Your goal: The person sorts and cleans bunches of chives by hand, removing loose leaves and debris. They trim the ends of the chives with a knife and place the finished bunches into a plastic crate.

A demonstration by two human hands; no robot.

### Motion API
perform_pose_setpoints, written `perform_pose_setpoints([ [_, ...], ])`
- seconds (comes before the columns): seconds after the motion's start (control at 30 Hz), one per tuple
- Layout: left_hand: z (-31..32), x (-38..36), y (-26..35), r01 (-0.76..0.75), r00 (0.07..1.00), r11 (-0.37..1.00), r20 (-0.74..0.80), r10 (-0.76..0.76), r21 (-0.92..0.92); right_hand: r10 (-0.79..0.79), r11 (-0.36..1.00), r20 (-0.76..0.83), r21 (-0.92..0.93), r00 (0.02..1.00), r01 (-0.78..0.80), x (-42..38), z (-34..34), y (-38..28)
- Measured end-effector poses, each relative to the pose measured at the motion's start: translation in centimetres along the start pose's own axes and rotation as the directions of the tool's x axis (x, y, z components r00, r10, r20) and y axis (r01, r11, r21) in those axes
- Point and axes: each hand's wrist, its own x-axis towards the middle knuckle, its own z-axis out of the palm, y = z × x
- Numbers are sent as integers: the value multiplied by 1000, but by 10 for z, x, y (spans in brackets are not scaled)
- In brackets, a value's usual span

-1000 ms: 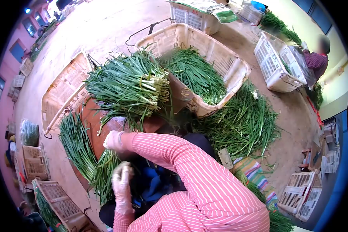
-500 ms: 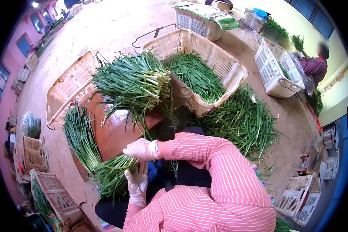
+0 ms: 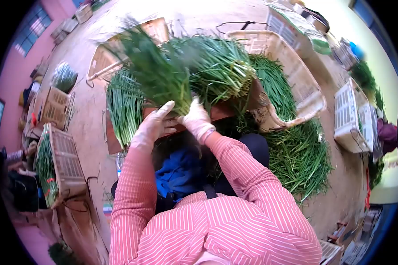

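A bunch of garlic chives [image 3: 157,66] stands upright over the table, its leaf tips blurred. My right hand [image 3: 197,120], in a white glove, is closed around its pale stem ends. My left hand [image 3: 154,126], gloved too, is beside the base of the bunch, thumb and fingers apart, fingertips right at the stems. A neat bunch of chives [image 3: 124,110] lies on the left of the brown tabletop [image 3: 115,139]. A large pile of bunched chives [image 3: 221,66] rests behind my right hand, stem ends facing right.
At the right is a plastic crate [image 3: 303,84] with loose chives inside. More loose chives [image 3: 300,154] are heaped on the floor in front of it. Another crate [image 3: 104,62] stands behind the table. A person's sleeve [image 3: 387,137] shows beside a white crate [image 3: 351,117] at far right.
Both hands have moved up and away from my lap, bringing a bunch of chives upright over the table. My left hand has come away from underneath the leaves to the stem end. The view has shifted.
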Motion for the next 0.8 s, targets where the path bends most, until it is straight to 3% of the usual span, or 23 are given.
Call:
perform_pose_setpoints([
  [0.03,-10,14,-11,76,972,994,-229,-57,76,148,984,-12,-103,989,-148,10,3,8],
  [0.13,-48,24,-48,33,975,996,-214,-51,-86,138,963,41,-240,990,-124,22,-4,34],
  [0.23,-69,2,-74,-44,961,997,-275,26,-58,30,964,77,-265,997,-8,15,-28,43],
  [0.27,-73,-5,-80,-42,958,996,-287,17,-82,-14,981,58,-193,998,25,19,-28,57],
  [0.3,-74,-15,-81,-84,955,994,-292,59,-73,-103,994,31,28,994,102,26,-24,79],
  [0.33,-75,-22,-80,-128,950,990,-296,104,-63,12,994,126,-106,992,1,6,-60,22],
  [0.37,-76,-25,-80,-129,948,988,-304,98,-84,-160,987,-166,-40,973,155,17,-42,61],
  [0.43,-80,-28,-77,-170,946,980,-297,132,-106,-128,981,-216,119,968,156,18,-46,54],
  [0.5,-75,-27,-72,-225,931,964,-324,169,-144,-166,972,-254,123,953,202,11,-39,38],
  [0.57,-76,-22,-71,-222,928,970,-325,181,-94,-435,899,-283,-92,855,427,5,-27,25],
  [0.6,-70,-24,-68,-234,913,966,-367,181,-107,-534,836,-187,-263,825,482,-1,-20,12],
  [0.63,-67,-24,-67,-233,912,965,-372,174,-119,-578,801,-117,-271,808,534,-4,-5,11],
  [0.7,-63,-24,-65,-268,906,960,-360,221,-83,-465,748,93,-491,880,447,-6,22,1],
  [0.8,-58,-25,-61,-259,905,961,-373,205,-99,-241,667,212,-673,947,320,6,53,0],
])
